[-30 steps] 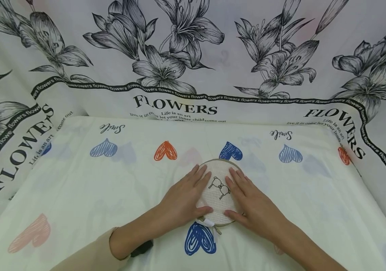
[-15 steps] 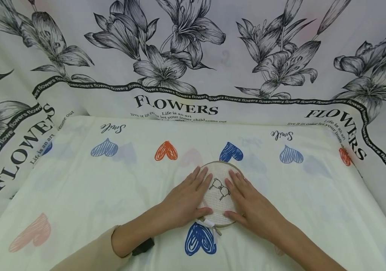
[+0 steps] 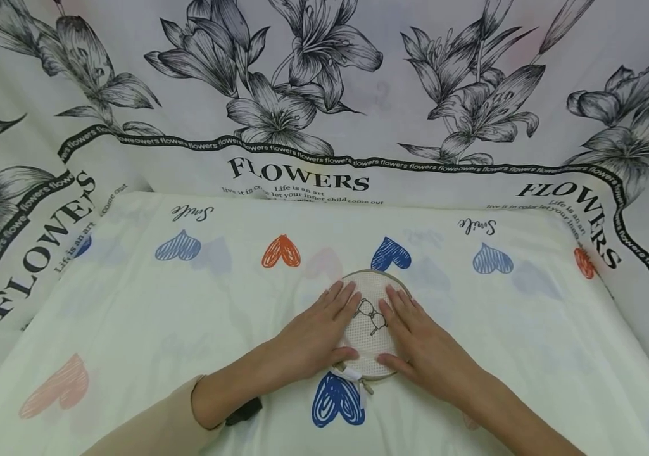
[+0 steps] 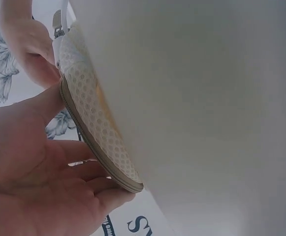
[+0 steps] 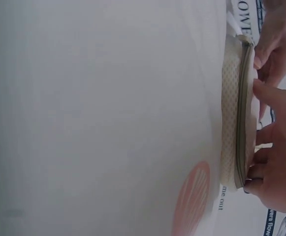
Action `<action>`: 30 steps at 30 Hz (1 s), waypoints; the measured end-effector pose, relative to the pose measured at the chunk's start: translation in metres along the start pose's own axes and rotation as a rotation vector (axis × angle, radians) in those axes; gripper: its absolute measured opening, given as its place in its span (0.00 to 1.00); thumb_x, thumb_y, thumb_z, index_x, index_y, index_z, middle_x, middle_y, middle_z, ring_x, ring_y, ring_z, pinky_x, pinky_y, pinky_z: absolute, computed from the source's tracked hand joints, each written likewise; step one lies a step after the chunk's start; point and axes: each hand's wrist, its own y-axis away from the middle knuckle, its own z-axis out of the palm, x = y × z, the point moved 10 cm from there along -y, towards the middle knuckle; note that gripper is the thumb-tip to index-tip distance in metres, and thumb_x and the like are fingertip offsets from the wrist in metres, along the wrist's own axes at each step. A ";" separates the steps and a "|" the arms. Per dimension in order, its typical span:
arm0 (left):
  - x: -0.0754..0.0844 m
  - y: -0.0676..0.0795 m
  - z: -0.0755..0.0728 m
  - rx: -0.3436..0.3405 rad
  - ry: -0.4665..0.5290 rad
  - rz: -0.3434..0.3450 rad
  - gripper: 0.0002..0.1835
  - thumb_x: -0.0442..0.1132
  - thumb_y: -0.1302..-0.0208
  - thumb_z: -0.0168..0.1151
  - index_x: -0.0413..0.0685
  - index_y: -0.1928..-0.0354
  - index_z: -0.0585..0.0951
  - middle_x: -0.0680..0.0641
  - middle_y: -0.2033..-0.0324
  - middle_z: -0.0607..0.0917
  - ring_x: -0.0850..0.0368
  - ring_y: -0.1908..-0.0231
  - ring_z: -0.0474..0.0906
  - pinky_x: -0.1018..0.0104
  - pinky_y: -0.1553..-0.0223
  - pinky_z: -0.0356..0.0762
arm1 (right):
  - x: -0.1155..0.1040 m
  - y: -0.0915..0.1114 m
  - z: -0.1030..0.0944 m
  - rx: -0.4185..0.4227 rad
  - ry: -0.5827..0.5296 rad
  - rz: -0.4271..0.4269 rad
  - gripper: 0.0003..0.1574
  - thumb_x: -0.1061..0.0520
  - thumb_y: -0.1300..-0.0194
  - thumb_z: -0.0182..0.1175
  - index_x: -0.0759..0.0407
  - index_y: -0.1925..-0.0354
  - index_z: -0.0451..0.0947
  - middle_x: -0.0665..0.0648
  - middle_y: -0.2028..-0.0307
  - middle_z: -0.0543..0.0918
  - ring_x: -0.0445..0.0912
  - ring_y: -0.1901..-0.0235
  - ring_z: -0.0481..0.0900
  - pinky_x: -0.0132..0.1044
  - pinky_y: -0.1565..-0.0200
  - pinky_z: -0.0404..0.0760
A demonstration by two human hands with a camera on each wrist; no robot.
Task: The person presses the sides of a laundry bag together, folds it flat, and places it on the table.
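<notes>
A round cream mesh zip pouch (image 3: 366, 358) lies on the cloth-covered surface, with a dark outline drawing on its top. My left hand (image 3: 314, 332) rests on its left side, fingers extended and thumb near the lower edge. Across from it, my right hand (image 3: 425, 345) lies on the right side in much the same way. In the left wrist view the brownish zipper (image 4: 91, 142) curves along the pouch's padded mesh side. A zipper pull (image 3: 366, 386) and a white tab (image 3: 347, 373) show at the near edge. Both palms partly cover the top.
A white cloth (image 3: 187, 316) printed with hearts covers the surface. Behind it hangs a curtain (image 3: 381, 120) with black flowers and lettering. A small dark object (image 3: 244, 411) sits by the left forearm, partly hidden.
Both hands stay on the pouch. The left fingers have shifted slightly inward, covering a bit more of the drawing. The whole head view has drifted slightly.
</notes>
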 end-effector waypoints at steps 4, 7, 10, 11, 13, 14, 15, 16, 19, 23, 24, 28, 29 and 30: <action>0.000 -0.001 0.001 -0.017 0.023 -0.002 0.46 0.60 0.44 0.56 0.40 0.31 0.52 0.39 0.31 0.48 0.44 0.32 0.40 0.56 0.35 0.45 | 0.001 0.000 0.002 -0.017 -0.004 0.008 0.52 0.32 0.41 0.51 0.61 0.32 0.51 0.61 0.31 0.46 0.55 0.33 0.46 0.48 0.37 0.54; 0.000 -0.002 0.001 -0.031 0.024 0.001 0.46 0.60 0.43 0.56 0.39 0.32 0.53 0.38 0.32 0.49 0.43 0.32 0.40 0.56 0.35 0.46 | 0.002 -0.001 0.004 -0.037 -0.008 0.009 0.52 0.31 0.41 0.50 0.61 0.31 0.50 0.61 0.31 0.45 0.55 0.33 0.46 0.48 0.36 0.54; 0.000 -0.003 0.003 -0.047 0.008 0.002 0.46 0.59 0.43 0.56 0.38 0.32 0.53 0.38 0.32 0.49 0.42 0.33 0.40 0.55 0.36 0.47 | 0.001 -0.002 0.005 -0.040 -0.009 0.001 0.52 0.31 0.41 0.50 0.61 0.32 0.51 0.63 0.31 0.46 0.56 0.33 0.47 0.49 0.37 0.55; 0.001 -0.003 0.003 -0.052 0.002 0.001 0.46 0.59 0.43 0.56 0.38 0.32 0.53 0.37 0.32 0.49 0.42 0.33 0.41 0.55 0.36 0.48 | 0.001 -0.002 0.005 -0.039 -0.007 -0.001 0.52 0.31 0.41 0.51 0.62 0.32 0.51 0.63 0.31 0.47 0.56 0.33 0.47 0.49 0.37 0.55; 0.001 -0.003 0.004 -0.063 -0.012 -0.001 0.46 0.59 0.43 0.56 0.37 0.32 0.53 0.37 0.32 0.49 0.42 0.33 0.41 0.55 0.36 0.48 | 0.001 -0.003 0.005 -0.033 -0.006 -0.007 0.52 0.31 0.42 0.51 0.62 0.32 0.52 0.64 0.31 0.48 0.57 0.33 0.48 0.49 0.37 0.56; 0.002 -0.003 0.004 -0.066 -0.017 -0.002 0.46 0.59 0.43 0.56 0.37 0.32 0.53 0.37 0.32 0.49 0.42 0.33 0.41 0.55 0.36 0.48 | 0.001 -0.003 0.005 -0.032 -0.004 -0.009 0.52 0.31 0.42 0.51 0.62 0.32 0.52 0.64 0.31 0.48 0.57 0.33 0.48 0.49 0.37 0.56; 0.002 -0.004 0.004 -0.071 -0.023 -0.002 0.46 0.59 0.43 0.56 0.37 0.32 0.52 0.36 0.32 0.49 0.41 0.33 0.41 0.55 0.36 0.48 | 0.001 -0.003 0.006 -0.030 0.000 -0.010 0.52 0.31 0.42 0.51 0.63 0.32 0.52 0.64 0.31 0.48 0.57 0.33 0.48 0.49 0.38 0.56; 0.002 -0.004 0.004 -0.075 -0.029 -0.001 0.46 0.59 0.43 0.56 0.37 0.32 0.52 0.36 0.32 0.49 0.41 0.33 0.41 0.55 0.36 0.48 | 0.001 -0.003 0.005 -0.028 0.001 -0.011 0.52 0.31 0.42 0.51 0.63 0.32 0.53 0.64 0.31 0.48 0.57 0.33 0.48 0.49 0.38 0.56; 0.003 -0.003 0.004 -0.088 -0.048 0.000 0.46 0.60 0.42 0.55 0.37 0.32 0.51 0.36 0.32 0.48 0.42 0.33 0.40 0.55 0.36 0.47 | 0.000 -0.003 0.004 -0.015 0.002 -0.017 0.52 0.32 0.42 0.51 0.63 0.33 0.53 0.64 0.31 0.48 0.56 0.33 0.48 0.49 0.38 0.56; 0.004 -0.002 0.005 -0.089 -0.088 0.012 0.45 0.60 0.41 0.52 0.37 0.31 0.51 0.37 0.32 0.48 0.42 0.32 0.40 0.56 0.35 0.46 | 0.000 -0.002 0.004 -0.009 0.008 -0.012 0.51 0.31 0.42 0.51 0.63 0.33 0.54 0.63 0.31 0.48 0.55 0.33 0.47 0.48 0.37 0.56; 0.004 -0.002 0.006 -0.089 -0.093 0.009 0.45 0.61 0.40 0.52 0.38 0.31 0.51 0.37 0.32 0.47 0.43 0.32 0.40 0.56 0.35 0.46 | 0.001 -0.001 0.004 -0.011 0.011 -0.009 0.51 0.31 0.42 0.51 0.62 0.33 0.54 0.62 0.31 0.48 0.55 0.33 0.47 0.47 0.37 0.56; 0.004 0.000 0.006 -0.087 -0.119 0.002 0.46 0.62 0.41 0.51 0.39 0.31 0.51 0.39 0.31 0.47 0.44 0.32 0.40 0.56 0.35 0.46 | 0.001 0.001 0.004 -0.014 0.019 -0.003 0.52 0.30 0.41 0.48 0.61 0.32 0.52 0.60 0.31 0.47 0.54 0.32 0.45 0.47 0.37 0.55; 0.004 0.000 0.006 -0.086 -0.119 -0.003 0.46 0.62 0.41 0.51 0.40 0.31 0.50 0.39 0.31 0.47 0.44 0.32 0.39 0.56 0.35 0.46 | 0.001 0.001 0.004 -0.012 0.020 -0.002 0.52 0.30 0.41 0.48 0.61 0.32 0.52 0.60 0.31 0.47 0.54 0.32 0.44 0.47 0.36 0.55; 0.004 0.001 0.005 -0.082 -0.118 -0.005 0.46 0.62 0.41 0.51 0.40 0.31 0.50 0.39 0.31 0.46 0.44 0.32 0.39 0.56 0.35 0.45 | 0.001 0.002 0.003 -0.006 0.020 -0.004 0.51 0.30 0.40 0.48 0.61 0.32 0.52 0.60 0.30 0.47 0.54 0.32 0.44 0.47 0.36 0.55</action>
